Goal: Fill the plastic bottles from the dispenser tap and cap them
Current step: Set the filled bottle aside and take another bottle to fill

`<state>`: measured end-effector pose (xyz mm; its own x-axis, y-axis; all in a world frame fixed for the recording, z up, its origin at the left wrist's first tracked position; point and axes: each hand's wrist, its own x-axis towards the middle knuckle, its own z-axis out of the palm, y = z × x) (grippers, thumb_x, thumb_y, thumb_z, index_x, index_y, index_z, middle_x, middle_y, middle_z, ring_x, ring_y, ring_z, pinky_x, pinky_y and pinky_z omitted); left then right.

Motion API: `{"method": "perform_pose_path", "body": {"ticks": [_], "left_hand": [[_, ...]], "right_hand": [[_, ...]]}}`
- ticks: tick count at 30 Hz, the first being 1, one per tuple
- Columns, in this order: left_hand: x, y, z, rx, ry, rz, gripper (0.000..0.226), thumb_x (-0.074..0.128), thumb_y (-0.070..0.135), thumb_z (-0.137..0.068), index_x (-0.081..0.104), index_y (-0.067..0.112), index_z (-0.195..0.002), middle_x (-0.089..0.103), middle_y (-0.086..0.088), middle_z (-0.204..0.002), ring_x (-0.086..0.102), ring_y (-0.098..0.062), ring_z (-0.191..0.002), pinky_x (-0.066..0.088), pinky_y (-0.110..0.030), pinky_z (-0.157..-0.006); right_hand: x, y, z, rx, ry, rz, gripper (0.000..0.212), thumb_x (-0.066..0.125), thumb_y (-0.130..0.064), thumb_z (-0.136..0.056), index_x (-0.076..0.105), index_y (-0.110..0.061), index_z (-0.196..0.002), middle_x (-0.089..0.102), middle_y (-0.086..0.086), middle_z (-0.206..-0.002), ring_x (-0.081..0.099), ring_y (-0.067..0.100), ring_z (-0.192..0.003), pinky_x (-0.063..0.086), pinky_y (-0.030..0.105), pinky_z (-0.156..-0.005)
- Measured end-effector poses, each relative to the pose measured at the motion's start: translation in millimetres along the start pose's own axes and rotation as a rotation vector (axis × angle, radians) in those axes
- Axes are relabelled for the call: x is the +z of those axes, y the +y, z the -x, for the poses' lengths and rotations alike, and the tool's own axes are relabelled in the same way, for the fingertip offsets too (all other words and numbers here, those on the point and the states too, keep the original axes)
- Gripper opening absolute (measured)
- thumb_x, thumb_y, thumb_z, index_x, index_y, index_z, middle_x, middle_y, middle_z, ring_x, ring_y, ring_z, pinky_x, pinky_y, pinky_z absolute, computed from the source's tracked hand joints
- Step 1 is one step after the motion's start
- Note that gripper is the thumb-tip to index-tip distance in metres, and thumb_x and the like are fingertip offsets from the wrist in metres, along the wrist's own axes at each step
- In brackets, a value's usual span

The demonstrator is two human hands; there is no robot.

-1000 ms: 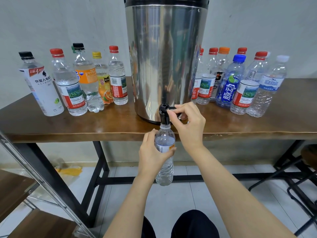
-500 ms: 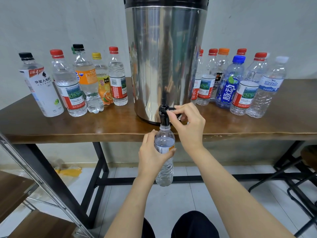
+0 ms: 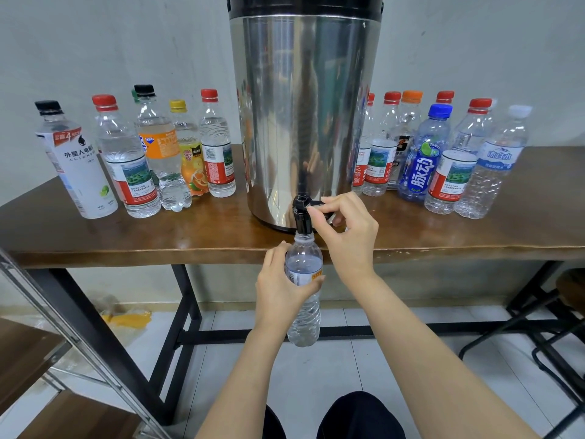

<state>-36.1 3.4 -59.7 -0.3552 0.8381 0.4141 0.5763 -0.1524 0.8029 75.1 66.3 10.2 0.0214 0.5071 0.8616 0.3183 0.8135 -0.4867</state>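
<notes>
The scene was lit evenly and fairly brightly by soft, diffuse light from above, and no hard shadows were cast. Vertical streaks of glare and warped reflections were seen on the tall polished steel dispenser drum (image 3: 304, 122) in the upper centre. A dull sheen was laid across the brown wooden table top (image 3: 126, 236), while the space beneath it was left dimmer. Wide-angle distortion was marked: the table edge was bowed, and the capped plastic bottles (image 3: 493, 166) at left and right were tilted outward. The corners were slightly softened.
</notes>
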Motion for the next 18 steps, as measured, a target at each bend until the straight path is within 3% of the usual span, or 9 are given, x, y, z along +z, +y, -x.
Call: {"method": "perform_pose_path", "body": {"ticks": [13,18], "left_hand": [[1.3,0.0,0.3,-0.004,0.014,0.007,0.074,0.091,0.037,-0.064,0.054,0.021,-0.127,0.053,0.013,-0.126,0.047,0.003,-0.107,0.038,-0.013,-0.089],[1.5,0.6,0.4,-0.005,0.013,0.006,0.075,0.091,0.036,-0.065,0.054,0.02,-0.128,0.053,0.011,-0.128,0.047,0.002,-0.109,0.036,-0.01,-0.09]], "right_hand": [[-0.6,-3.1,0.3,0.004,0.003,-0.014,0.024,0.069,-0.025,-0.088,0.068,-0.004,-0.077,0.063,0.002,-0.082,0.052,0.005,-0.07,0.043,0.019,-0.061],[-1.0,-2.6,0.2,0.007,0.0,-0.025,0.023,0.07,-0.026,-0.088,0.068,-0.005,-0.078,0.064,0.002,-0.084,0.053,0.011,-0.067,0.046,0.026,-0.058]]}}
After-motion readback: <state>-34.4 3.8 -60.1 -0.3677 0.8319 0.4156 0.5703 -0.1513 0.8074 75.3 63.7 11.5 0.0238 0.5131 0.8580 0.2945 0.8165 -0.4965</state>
